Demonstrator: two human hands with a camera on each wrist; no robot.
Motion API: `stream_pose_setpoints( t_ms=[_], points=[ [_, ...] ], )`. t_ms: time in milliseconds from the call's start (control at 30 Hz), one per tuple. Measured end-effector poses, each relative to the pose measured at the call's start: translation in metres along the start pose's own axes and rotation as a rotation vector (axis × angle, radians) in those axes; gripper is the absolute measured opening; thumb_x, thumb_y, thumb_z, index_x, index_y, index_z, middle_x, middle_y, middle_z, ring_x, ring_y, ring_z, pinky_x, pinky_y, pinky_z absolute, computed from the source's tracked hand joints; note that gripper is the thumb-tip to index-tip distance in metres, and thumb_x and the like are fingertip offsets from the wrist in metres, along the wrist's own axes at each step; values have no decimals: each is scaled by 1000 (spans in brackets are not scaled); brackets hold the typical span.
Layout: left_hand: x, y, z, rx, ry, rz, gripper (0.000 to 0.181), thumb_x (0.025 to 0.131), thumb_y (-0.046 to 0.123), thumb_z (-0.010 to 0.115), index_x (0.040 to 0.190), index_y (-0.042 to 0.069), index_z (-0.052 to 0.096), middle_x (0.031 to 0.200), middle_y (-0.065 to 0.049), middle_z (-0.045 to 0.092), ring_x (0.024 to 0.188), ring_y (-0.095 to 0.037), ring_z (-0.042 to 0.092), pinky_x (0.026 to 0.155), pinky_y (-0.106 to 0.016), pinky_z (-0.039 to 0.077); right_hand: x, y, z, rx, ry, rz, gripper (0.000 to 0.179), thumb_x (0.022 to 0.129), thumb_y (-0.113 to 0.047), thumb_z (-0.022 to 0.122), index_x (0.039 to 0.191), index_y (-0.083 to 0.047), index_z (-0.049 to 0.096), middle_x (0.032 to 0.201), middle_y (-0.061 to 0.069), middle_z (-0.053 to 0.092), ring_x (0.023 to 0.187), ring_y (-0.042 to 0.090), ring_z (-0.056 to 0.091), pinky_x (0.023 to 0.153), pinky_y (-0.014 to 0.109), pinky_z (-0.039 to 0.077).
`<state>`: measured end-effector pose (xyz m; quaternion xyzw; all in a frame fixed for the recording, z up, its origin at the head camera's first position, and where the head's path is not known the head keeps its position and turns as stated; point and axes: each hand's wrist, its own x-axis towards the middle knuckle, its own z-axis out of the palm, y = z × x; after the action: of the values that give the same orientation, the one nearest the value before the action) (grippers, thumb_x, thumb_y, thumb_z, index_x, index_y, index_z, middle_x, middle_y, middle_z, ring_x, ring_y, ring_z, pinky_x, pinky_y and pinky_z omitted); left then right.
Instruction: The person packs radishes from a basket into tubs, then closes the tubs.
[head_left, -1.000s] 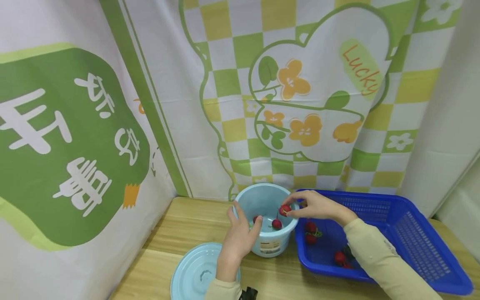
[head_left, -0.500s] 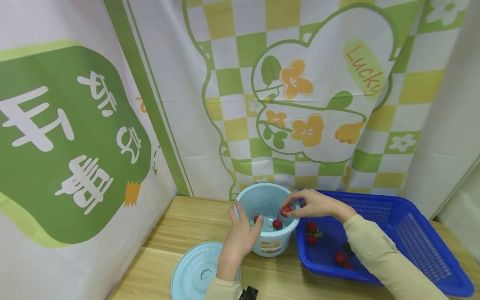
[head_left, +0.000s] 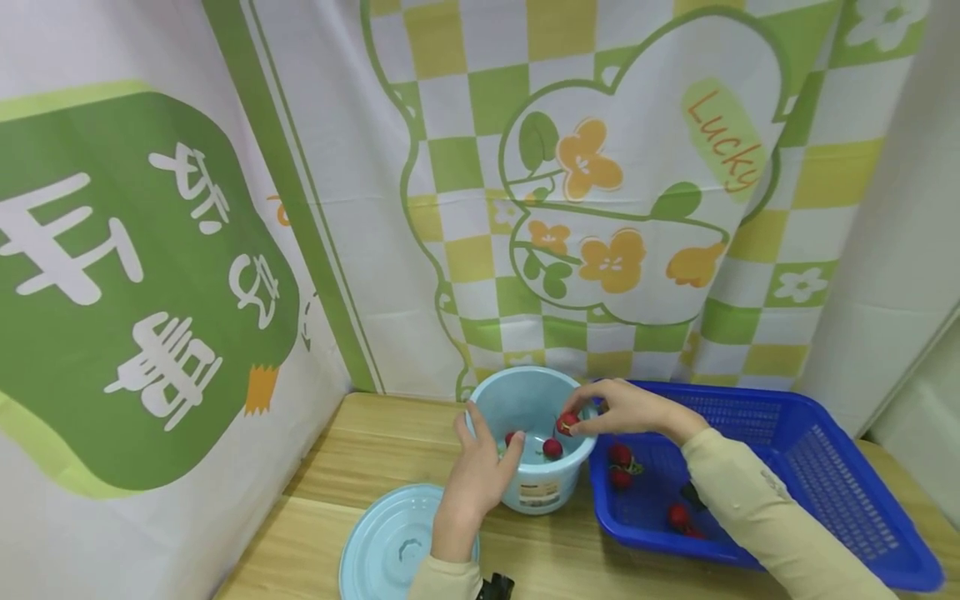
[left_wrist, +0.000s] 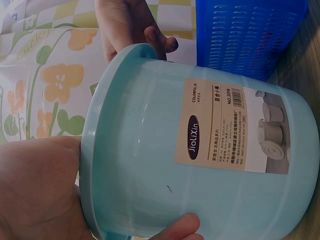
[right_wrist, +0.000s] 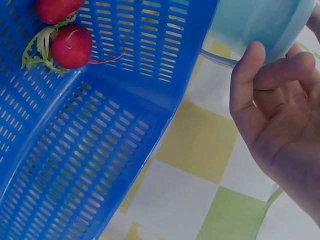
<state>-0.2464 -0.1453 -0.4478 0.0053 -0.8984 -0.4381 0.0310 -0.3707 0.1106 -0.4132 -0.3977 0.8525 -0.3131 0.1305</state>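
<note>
A light-blue plastic bucket point(head_left: 525, 400) stands on the wooden table. My left hand point(head_left: 480, 479) holds it by the rim, thumb over the near edge and fingers against the outer left side; a fingertip point(left_wrist: 182, 227) shows on the wall in the left wrist view. Over the bucket's right rim, my right hand point(head_left: 633, 408) pinches a red radish point(head_left: 567, 423) between thumb and fingers. Another radish point(head_left: 552, 448) lies on the bucket floor, and one more point(head_left: 511, 437) is partly hidden behind my left thumb. In the right wrist view the pinched radish is hidden.
Right of the bucket sits a blue slotted basket point(head_left: 832, 467) with several radishes point(head_left: 620, 456) and leafy stems inside. The round light-blue lid point(head_left: 393, 542) lies flat on the table point(head_left: 315, 500) beside my left forearm. Printed cloth point(head_left: 420, 333) hangs behind the table.
</note>
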Motion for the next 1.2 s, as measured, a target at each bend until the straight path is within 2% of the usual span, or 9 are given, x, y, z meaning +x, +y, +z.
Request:
stream_pose_setpoints(
  t_ms=[267, 467, 700, 1200],
  points=[
    [-1, -2, 1, -9, 2, -1, 102, 108, 53, 50, 165, -5, -10, 169, -35, -6, 63, -27, 58, 57, -40, 48, 0, -2, 1, -7, -11, -8, 24, 97, -31, 79, 117, -19, 78, 113, -6, 74, 105, 18, 66, 85, 37, 52],
    [-2, -3, 0, -2, 5, 3, 101, 108, 53, 50, 165, -5, -10, 168, -35, -6, 65, -28, 59, 59, -41, 49, 1, -3, 3, -22, -11, -6, 21, 97, -33, 79, 114, -21, 79, 111, -7, 75, 99, 14, 65, 81, 35, 53],
    [-2, -4, 0, 6, 8, 2, 101, 108, 54, 50, 165, -5, -9, 168, -35, -5, 67, -29, 60, 61, -42, 51, 2, -10, 4, -52, -16, 2, 22, 96, -34, 79, 114, -21, 79, 108, -7, 75, 103, 16, 68, 85, 38, 54],
    [-1, -1, 0, 17, 11, 12, 102, 108, 54, 50, 165, -5, -9, 168, -35, -4, 67, -27, 60, 61, -42, 51, 3, -15, 4, -106, -7, 1, 21, 96, -34, 79, 112, -19, 79, 105, -8, 74, 97, 15, 68, 81, 34, 54]
  ],
)
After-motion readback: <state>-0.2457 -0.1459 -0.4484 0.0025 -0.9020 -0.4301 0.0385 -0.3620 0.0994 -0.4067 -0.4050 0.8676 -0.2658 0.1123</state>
